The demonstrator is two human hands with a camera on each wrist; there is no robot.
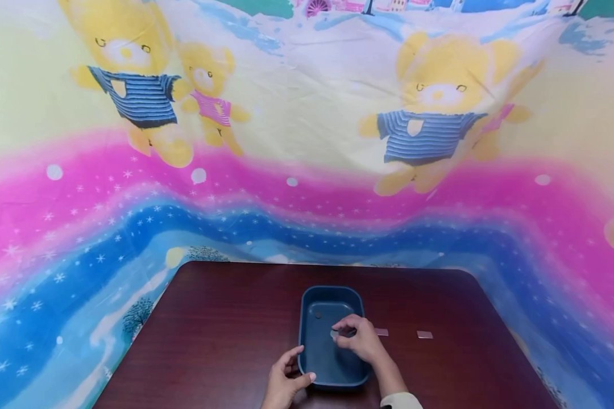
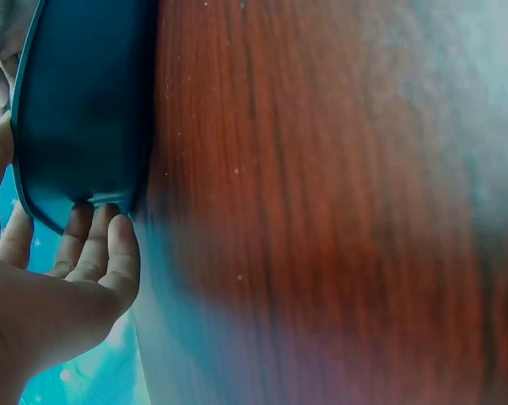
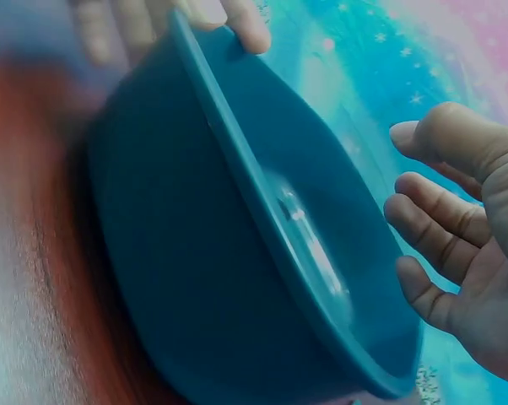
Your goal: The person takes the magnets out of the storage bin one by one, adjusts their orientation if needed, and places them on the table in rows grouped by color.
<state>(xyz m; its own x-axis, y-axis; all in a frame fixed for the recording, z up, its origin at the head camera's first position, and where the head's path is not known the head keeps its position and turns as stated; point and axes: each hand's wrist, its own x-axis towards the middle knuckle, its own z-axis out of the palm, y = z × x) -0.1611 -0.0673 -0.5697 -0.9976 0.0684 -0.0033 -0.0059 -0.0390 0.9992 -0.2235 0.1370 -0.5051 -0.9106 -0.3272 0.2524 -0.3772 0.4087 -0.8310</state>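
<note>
Blue tray (image 1: 331,366), probably light and stiff, on the bench (image 1: 220,329): the left hand (image 1: 285,379) grips its near-left rim; the right hand (image 1: 362,341), above it, apparently pinches a pale disc (image 1: 334,334), likely slick, best held edgewise.

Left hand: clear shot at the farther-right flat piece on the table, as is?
Probably not: the left hand is gripping the near-left corner of the blue tub, and the tub and right forearm lie between it and the flat piece.
</note>
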